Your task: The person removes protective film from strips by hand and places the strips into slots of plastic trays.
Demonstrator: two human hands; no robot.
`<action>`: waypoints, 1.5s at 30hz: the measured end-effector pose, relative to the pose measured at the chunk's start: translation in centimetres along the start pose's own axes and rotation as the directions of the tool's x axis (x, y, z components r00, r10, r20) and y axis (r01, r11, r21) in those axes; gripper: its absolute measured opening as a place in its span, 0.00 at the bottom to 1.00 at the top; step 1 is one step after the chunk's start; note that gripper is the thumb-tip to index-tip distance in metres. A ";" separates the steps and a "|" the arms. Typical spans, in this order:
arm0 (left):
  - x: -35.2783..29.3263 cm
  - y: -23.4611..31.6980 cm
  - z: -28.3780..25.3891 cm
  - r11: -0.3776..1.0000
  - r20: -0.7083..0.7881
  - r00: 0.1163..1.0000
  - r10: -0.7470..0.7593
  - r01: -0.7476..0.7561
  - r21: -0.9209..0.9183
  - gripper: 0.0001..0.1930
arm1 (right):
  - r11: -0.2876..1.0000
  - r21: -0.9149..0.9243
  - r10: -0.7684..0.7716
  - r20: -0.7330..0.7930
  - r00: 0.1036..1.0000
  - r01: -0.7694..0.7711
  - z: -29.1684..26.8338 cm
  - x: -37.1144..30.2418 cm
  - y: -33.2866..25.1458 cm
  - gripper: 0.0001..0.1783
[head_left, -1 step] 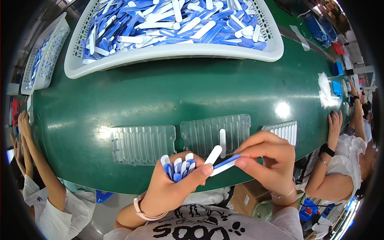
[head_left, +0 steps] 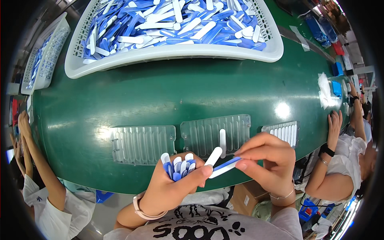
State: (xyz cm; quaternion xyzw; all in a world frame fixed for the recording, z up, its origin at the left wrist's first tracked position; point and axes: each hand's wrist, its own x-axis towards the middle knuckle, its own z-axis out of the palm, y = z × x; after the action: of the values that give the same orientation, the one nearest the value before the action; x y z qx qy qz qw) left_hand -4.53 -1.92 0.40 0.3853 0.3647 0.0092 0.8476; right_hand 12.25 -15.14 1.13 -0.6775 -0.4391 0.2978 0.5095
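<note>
My left hand [head_left: 170,186] is closed around a bunch of short round-ended strips [head_left: 182,168], some faces blue and some white. One white strip [head_left: 213,156] sticks up past its thumb. Between my two hands lies a blue-and-white strip [head_left: 226,168]; the fingertips of my right hand [head_left: 268,160] pinch its right end, while its left end meets my left fingers. Just beyond, a clear slotted tray [head_left: 196,134] carries a single white strip [head_left: 222,140], lying lengthwise along a slot.
A second clear slotted tray [head_left: 144,144] sits to the left; a third tray [head_left: 294,125], at right, holds several white strips. A white basket [head_left: 172,53] heaped with strips stands at the back. Another basket [head_left: 50,60] is far left. Co-workers' arms [head_left: 54,188] flank the green table [head_left: 160,96].
My right hand and the strip in its fingertips have shifted very slightly. Everything else looks the same.
</note>
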 end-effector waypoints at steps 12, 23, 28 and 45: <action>-0.8 -0.4 -0.8 0.970 -0.136 0.986 0.093 -0.121 -0.210 0.07 | 0.402 -0.740 -0.728 0.098 0.678 0.539 0.2 -3.7 0.4 0.11; -1.4 -0.6 -1.9 0.965 -0.128 0.983 0.132 -0.158 -0.211 0.06 | 0.845 -0.471 -0.265 0.040 0.963 0.252 -1.9 0.8 0.3 0.09; -1.5 -0.5 -1.8 0.976 -0.162 0.968 0.194 -0.208 -0.071 0.06 | 0.900 -0.416 -0.078 0.135 0.988 0.128 -3.3 4.9 1.5 0.06; -1.4 -0.5 -2.0 0.971 -0.193 0.951 0.239 -0.239 0.026 0.09 | 0.893 -0.450 0.153 0.263 0.953 -0.019 -2.0 6.1 0.6 0.23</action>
State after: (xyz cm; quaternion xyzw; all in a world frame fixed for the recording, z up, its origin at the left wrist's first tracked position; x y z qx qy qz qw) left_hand -6.94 -1.39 0.07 0.4248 0.3965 0.1491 0.8001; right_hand 16.76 -10.55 1.44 -0.7431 -0.5345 0.3093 0.2579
